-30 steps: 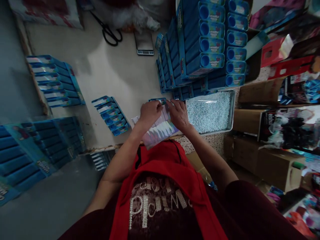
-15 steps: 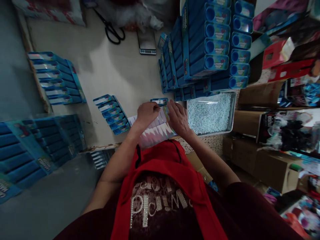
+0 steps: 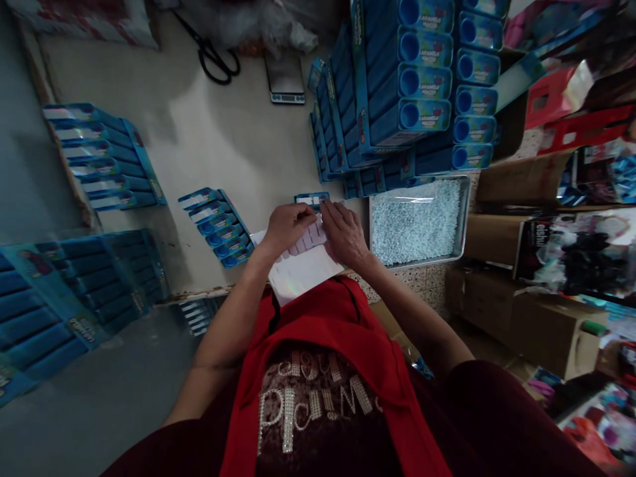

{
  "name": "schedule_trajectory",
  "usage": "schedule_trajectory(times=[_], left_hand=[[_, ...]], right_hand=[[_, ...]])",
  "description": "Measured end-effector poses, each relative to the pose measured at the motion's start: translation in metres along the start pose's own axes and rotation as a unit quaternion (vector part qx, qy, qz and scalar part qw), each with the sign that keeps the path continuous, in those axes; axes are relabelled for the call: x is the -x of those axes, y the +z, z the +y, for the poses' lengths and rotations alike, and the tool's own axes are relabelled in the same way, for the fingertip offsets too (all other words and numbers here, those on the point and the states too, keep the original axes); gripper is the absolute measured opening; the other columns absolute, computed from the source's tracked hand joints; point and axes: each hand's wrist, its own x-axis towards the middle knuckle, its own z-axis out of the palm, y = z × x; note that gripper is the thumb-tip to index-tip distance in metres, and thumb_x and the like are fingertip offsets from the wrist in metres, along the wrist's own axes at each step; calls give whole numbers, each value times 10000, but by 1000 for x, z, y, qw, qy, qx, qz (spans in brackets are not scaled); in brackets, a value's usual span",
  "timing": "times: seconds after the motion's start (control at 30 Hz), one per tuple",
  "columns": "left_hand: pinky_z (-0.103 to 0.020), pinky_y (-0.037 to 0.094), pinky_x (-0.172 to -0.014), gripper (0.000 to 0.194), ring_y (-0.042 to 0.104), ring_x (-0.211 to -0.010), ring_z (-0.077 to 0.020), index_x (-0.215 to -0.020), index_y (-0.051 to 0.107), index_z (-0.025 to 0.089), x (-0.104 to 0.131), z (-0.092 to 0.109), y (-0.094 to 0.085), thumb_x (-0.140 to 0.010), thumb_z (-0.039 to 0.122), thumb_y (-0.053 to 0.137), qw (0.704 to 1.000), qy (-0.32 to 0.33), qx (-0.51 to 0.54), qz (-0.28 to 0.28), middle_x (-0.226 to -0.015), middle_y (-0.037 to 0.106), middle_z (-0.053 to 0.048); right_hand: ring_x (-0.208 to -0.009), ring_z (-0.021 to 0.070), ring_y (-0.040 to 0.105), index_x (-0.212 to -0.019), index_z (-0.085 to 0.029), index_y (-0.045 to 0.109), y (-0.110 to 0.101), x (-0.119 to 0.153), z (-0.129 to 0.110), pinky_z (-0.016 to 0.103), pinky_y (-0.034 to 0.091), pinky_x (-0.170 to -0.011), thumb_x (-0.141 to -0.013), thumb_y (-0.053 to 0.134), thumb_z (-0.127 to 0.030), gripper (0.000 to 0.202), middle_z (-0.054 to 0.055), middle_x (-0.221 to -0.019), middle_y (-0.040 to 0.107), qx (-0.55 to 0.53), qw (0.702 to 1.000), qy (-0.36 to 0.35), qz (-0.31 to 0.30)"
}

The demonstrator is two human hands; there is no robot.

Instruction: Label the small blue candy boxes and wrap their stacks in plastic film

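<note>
A white sheet (image 3: 305,270) with a row of small pale rectangles lies at the table's front edge, against the red apron. My left hand (image 3: 291,228) rests over the upper part of the sheet, thumb and fingers pinched together. Whatever is in that pinch is too small to make out. Beside it, my right hand (image 3: 344,233) lies over the sheet's right end with its fingers stretched out, close to the left fingertips. Just beyond both hands sits a small blue box (image 3: 311,199) with a white strip, partly covered by the fingers.
A metal tray (image 3: 417,222) of pale blue granules stands at the right, below tall stacks of blue boxes (image 3: 382,99). Smaller box rows (image 3: 221,228) are on the left. Black scissors (image 3: 216,59) and a small scale (image 3: 285,79) lie at the back.
My right hand has shifted left, nearer to my left hand. The sheet's lower part, pinkish with a jagged white pattern before, now looks plain white. The whole view has shifted slightly.
</note>
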Motion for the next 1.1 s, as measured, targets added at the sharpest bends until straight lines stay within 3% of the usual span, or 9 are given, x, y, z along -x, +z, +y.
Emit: schedule_trajectory(times=[0.13, 0.27, 0.47, 0.63, 0.9, 1.0, 1.1], left_hand=[[-333, 491, -780, 167, 717, -815, -225, -862, 810, 200, -3, -1, -6, -869, 316, 690, 1000, 6, 16, -10, -872, 820, -51], [-339, 503, -782, 192, 733, -833, -237, -902, 828, 208, -4, 2, -5, -890, 330, 679, 999, -9, -41, -20, -884, 826, -55], [-410, 533, -917, 243, 778, -1004, -311, -993, 853, 207, -3, 31, -1, -955, 303, 632, 975, 28, -212, -62, -1022, 850, -121], [-433, 530, -944, 278, 780, -1085, -335, -1053, 850, 191, -6, 49, -2, -972, 275, 598, 964, 17, -259, -60, -1106, 849, -142], [-406, 524, -833, 194, 779, -939, -321, -961, 846, 225, -10, 33, 4, -937, 306, 672, 980, -11, -197, -15, -970, 848, -116], [-399, 512, -797, 156, 771, -900, -316, -927, 841, 243, -10, 27, 3, -913, 313, 702, 983, -15, -182, 15, -927, 844, -101], [-397, 503, -801, 135, 764, -913, -313, -893, 831, 248, -11, 27, 3, -900, 309, 711, 982, -18, -189, 21, -912, 840, -94]], right_hand=[[-1579, 288, 475, -1653, -159, 521, 1, 6, 2, 490, 337, -1327, -1146, 362, -259, 541, 130, -1709, 538, -3, 1000, -12, 21], [-1558, 298, 493, -1627, -219, 560, -2, 14, 0, 525, 321, -1324, -1148, 408, -297, 508, 107, -1680, 577, 0, 999, 3, 35], [-1414, 305, 565, -1474, -256, 699, -18, 19, 7, 485, 366, -1218, -1125, 499, -301, 405, 91, -1500, 724, -1, 998, 19, 52], [-1428, 322, 540, -1573, -219, 607, -18, 11, 10, 493, 353, -1213, -1125, 476, -288, 472, 121, -1555, 683, 7, 998, 24, 56], [-1625, 335, 399, -1723, -212, 412, -4, 22, -12, 548, 295, -1310, -1080, 409, -180, 643, 138, -1746, 481, -7, 998, 64, 8], [-1587, 336, 431, -1666, -244, 503, -6, 28, -16, 544, 289, -1299, -1087, 439, -202, 584, 111, -1700, 548, -13, 998, 69, 6], [-1427, 340, 541, -1508, -244, 663, -16, 34, -19, 521, 334, -1219, -1104, 490, -263, 439, 119, -1521, 701, -13, 997, 78, 19]])
